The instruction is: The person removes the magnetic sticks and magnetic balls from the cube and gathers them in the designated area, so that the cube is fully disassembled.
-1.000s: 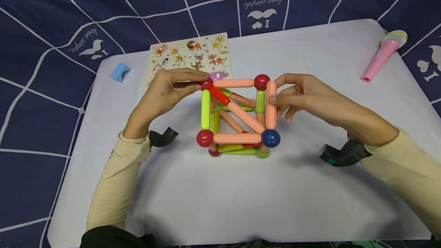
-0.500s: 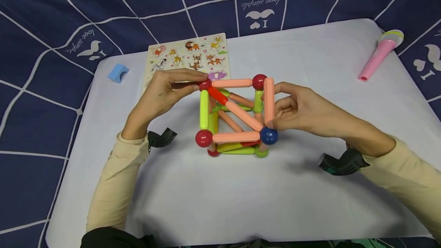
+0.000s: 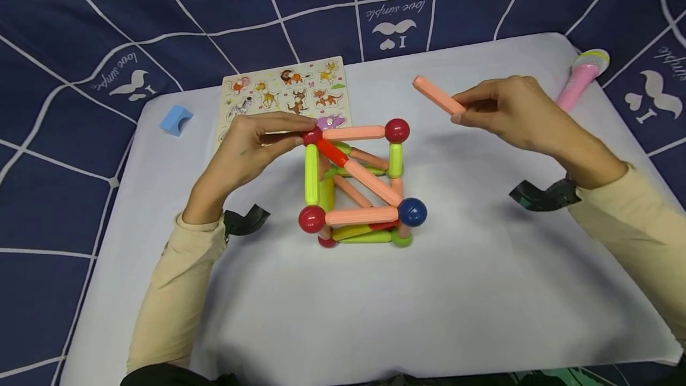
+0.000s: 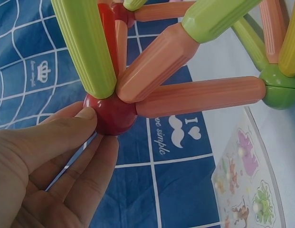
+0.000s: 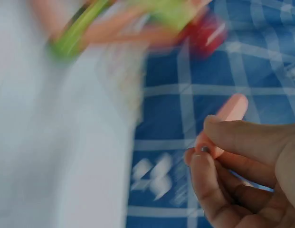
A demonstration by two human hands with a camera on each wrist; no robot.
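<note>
From the head view: left hand (image 3: 252,148) pinching the dark red ball (image 3: 312,135) at the upper far-left corner of the stick-and-ball cube (image 3: 356,186), which stands on the white tabletop (image 3: 482,290) between the two hands; right hand (image 3: 509,113) raised well apart from the cube, fingers curled round one end of a loose salmon stick (image 3: 435,95), free end pointing up and toward the cube. Open on the cube's right-hand side: the top edge between the far red ball (image 3: 397,130) and the near blue ball (image 3: 412,212), both bare of a link. Best handled, as a judgement, by keeping the left pinch firm so the frame does not rock, and by bringing the stick in level with that gap rather than slanted. Beyond the left hand: animal puzzle board (image 3: 284,97) and blue block (image 3: 175,120); beyond the right: pink toy microphone (image 3: 581,76). From the left wrist view: fingertips (image 4: 85,114) and thumb pressed round the red ball (image 4: 111,114), where a green stick (image 4: 85,45) and two salmon sticks (image 4: 199,97) meet; grip low on the ball, clear of the joints, worth leaving so. From the right wrist view: much blur, yet the salmon stick (image 5: 228,118) plainly pinched near its end between thumb and fingers (image 5: 209,180), cube only a smear above; a hold nearer the middle probably steadier for lining up both ends.
</note>
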